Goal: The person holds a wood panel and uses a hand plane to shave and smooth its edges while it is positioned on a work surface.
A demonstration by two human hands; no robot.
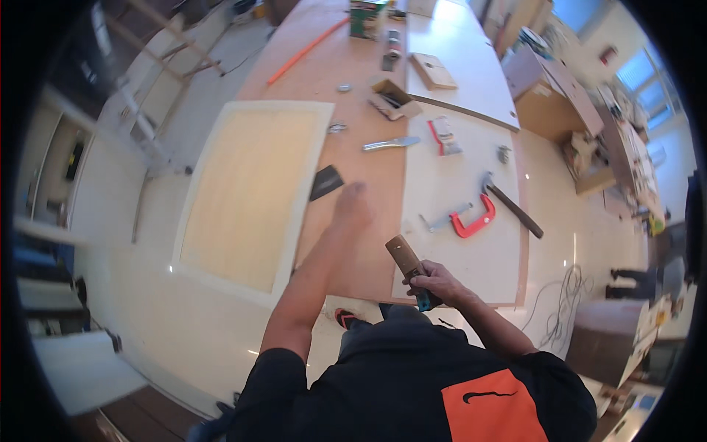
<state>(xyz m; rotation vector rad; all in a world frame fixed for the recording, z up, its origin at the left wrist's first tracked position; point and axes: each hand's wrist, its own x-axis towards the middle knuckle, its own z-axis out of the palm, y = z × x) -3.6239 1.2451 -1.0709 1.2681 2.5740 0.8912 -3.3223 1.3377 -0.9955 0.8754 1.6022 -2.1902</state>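
My left hand [355, 204] is over the reddish-brown tabletop [353, 265], just right of a flat dark rectangular piece [326, 182]. It is smeared by motion, so its fingers do not show clearly. Near the table's front edge, my right hand [436, 283] grips a long tool with a brown flat end [403, 254] and a dark, teal-tipped lower part; its exact kind is unclear. Left of my left hand lies a pale yellow panel [243, 195] with a white border. A red clamp [475, 218] and a claw hammer [515, 210] rest on the white board [471, 269] at the right.
A silver hand tool [390, 144], an open cardboard box [392, 101] and a red-and-white packet [445, 135] lie farther up the table. An orange strip [308, 51] is at the far left. Cables [565, 306] coil on the floor at right.
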